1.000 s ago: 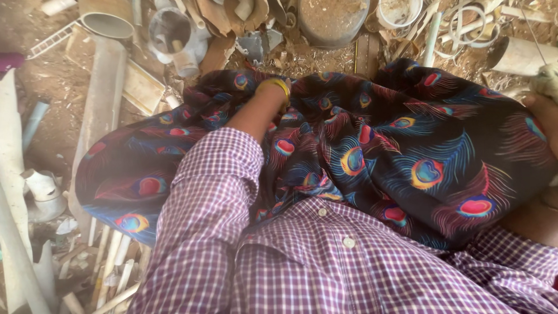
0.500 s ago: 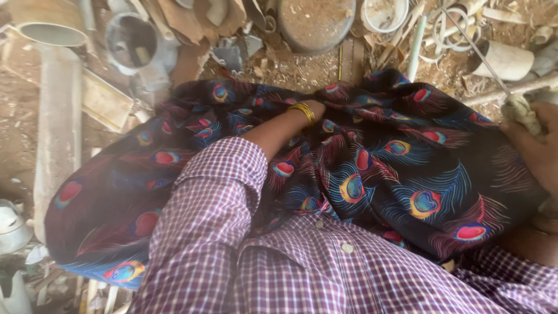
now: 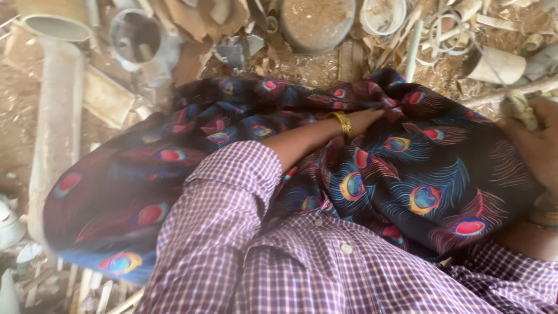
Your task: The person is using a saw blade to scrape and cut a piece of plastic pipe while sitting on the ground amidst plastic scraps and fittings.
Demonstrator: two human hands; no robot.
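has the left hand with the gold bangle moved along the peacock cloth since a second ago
Yes. The left hand with its gold bangle has slid rightward over the peacock-feather cloth, toward its far right edge.

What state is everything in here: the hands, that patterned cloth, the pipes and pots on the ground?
left hand: resting on the cloth, fingers tucked into its folds
right hand: closed around a rope
rope: frayed, gripped
peacock-feather cloth: draped, rumpled
gold bangle: worn on the left wrist
grey pipe: lying flat, dusty
round pan: upright, filled with sawdust
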